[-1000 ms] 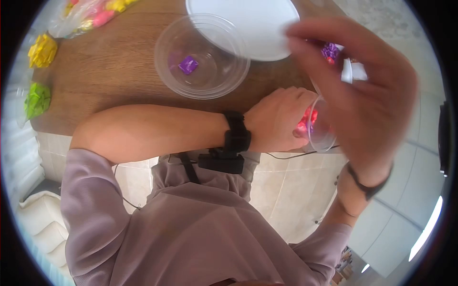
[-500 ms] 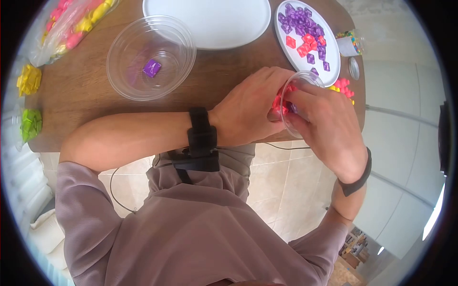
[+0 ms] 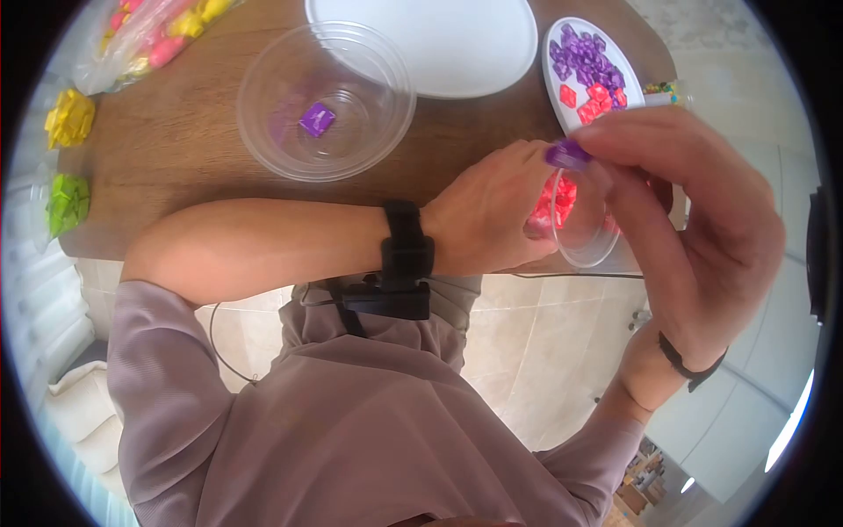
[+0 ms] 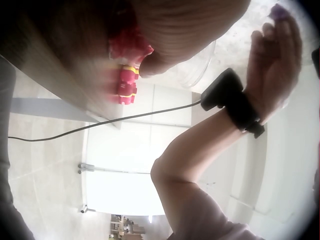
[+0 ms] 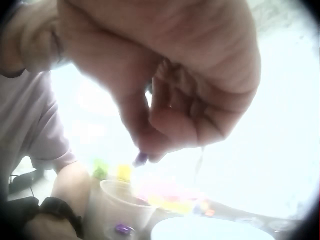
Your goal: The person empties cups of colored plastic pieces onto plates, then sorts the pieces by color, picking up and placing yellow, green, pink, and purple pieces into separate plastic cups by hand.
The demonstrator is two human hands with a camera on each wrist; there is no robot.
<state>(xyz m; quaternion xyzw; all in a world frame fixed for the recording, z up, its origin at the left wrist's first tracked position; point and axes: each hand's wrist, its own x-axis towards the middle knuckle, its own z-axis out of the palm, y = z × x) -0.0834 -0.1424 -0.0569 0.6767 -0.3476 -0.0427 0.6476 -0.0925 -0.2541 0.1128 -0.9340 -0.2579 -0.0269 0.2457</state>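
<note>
In the head view my left hand [image 3: 492, 206] grips a clear plastic cup [image 3: 587, 249], tilted with its mouth to the right. Red wrapped candies [image 3: 555, 200] show inside. Just above the cup's rim, my right hand [image 3: 711, 206] pinches a purple wrapped candy [image 3: 567, 155] between thumb and forefinger; the same candy [image 5: 141, 159] pokes out below the fingertips in the right wrist view. A clear plastic bowl [image 3: 399, 132] on the table contains one purple candy [image 3: 317, 119]. Beyond my right hand, a small white plate [image 3: 571, 114] bears several purple candies [image 3: 584, 57] and red ones [image 3: 597, 105].
A large white plate [image 3: 465, 53] lies at the back, partly behind the bowl. Along the left stand a bag of pink and yellow pieces [image 3: 162, 39], a yellow bundle [image 3: 69, 118] and a green bundle [image 3: 68, 204]. A jar [image 3: 665, 93] stands past the small plate.
My right hand first came back to the cup and dipped its fingers inside, then lifted up and right with a purple candy. My left hand keeps hold of the cup.
</note>
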